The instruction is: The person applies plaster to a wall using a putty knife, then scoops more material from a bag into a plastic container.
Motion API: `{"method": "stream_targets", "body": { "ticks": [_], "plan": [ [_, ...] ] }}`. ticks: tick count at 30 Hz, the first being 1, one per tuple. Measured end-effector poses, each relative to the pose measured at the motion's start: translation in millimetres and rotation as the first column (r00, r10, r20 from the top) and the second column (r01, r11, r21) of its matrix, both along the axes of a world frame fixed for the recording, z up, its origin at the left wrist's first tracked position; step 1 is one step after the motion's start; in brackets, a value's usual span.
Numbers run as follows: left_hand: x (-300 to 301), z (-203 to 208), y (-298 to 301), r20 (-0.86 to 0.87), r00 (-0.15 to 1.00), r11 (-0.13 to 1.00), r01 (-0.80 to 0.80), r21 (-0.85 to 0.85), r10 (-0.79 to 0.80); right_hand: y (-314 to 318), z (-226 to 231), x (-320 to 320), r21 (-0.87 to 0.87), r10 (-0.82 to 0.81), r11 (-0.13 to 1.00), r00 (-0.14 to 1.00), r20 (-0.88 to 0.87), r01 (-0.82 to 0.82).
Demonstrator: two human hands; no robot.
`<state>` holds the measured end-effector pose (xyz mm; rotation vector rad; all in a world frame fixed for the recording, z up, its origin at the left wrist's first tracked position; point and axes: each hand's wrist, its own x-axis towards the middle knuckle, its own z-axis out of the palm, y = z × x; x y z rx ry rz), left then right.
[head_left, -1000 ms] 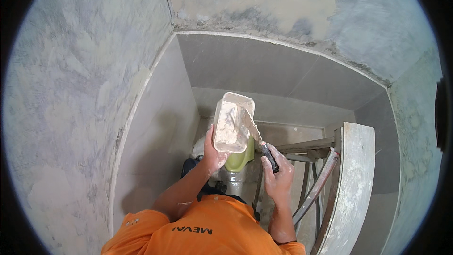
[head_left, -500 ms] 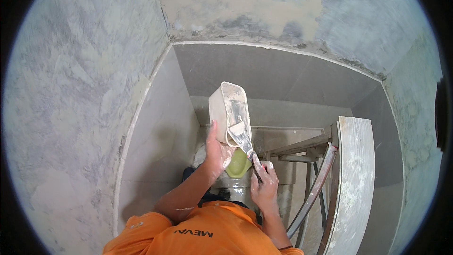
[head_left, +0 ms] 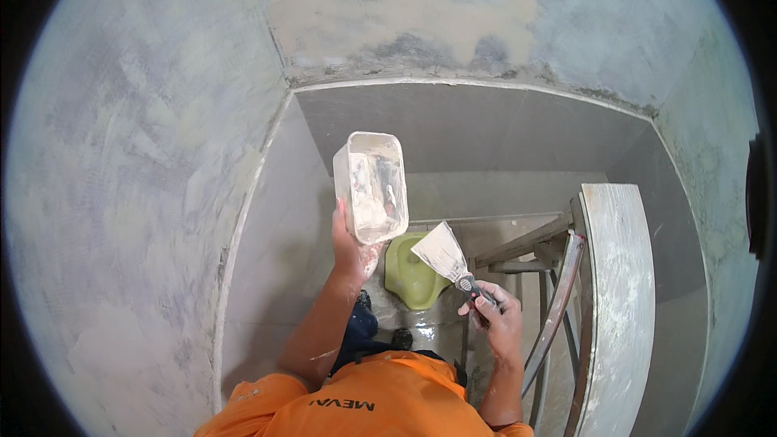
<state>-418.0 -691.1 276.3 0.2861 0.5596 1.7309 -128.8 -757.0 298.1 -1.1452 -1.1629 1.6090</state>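
Observation:
My left hand [head_left: 354, 255] grips the lower end of a white rectangular mud pan [head_left: 343, 180], fingers wrapped under and along its side. Pale putty coats the pan's inside, with a thicker heap toward the near end. In my right hand [head_left: 495, 314] is a putty knife [head_left: 445, 257], held by its dark handle. Its wide blade points up and left, apart from the pan, and carries a layer of pale putty. White smears mark the fingers of both hands.
A green squat toilet [head_left: 414, 279] lies in the floor below. On the right stands a metal-legged scaffold bench [head_left: 619, 291] with a whitish plank top. Grey tiles [head_left: 477, 125] line the lower walls, and patchy plastered wall [head_left: 137, 178] rises above and to the left.
The putty knife has come out of the pan and moved down and right, now apart from it. The pan has shifted slightly left, and more of the toilet shows.

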Motion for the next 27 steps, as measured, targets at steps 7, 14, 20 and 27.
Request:
{"method": "stream_targets", "body": {
  "ticks": [7,14,20,27],
  "plan": [
    [11.7,-16.5,-1.3,-0.274,0.961,0.998,-0.054,-0.041,0.041,18.9,-21.2,11.7,-0.091,0.087,0.990,0.977,-0.196,-0.106],
    [70.8,-21.5,1.4,-0.055,0.996,0.988,-0.082,-0.129,0.075,28.9,-24.1,-33.9,0.690,-0.335,0.723,0.858,0.388,-0.030],
    [95.1,21.3,9.2,-0.011,0.996,0.993,-0.088,-0.082,0.087,24.5,-49.2,-40.6,0.736,-0.376,0.676,0.848,0.374,-0.025],
    [88.6,51.0,27.5,0.066,0.987,0.989,-0.147,0.027,0.145,-0.8,-48.8,-7.7,0.704,-0.392,0.709,0.807,0.442,-0.040]
  ]
}}
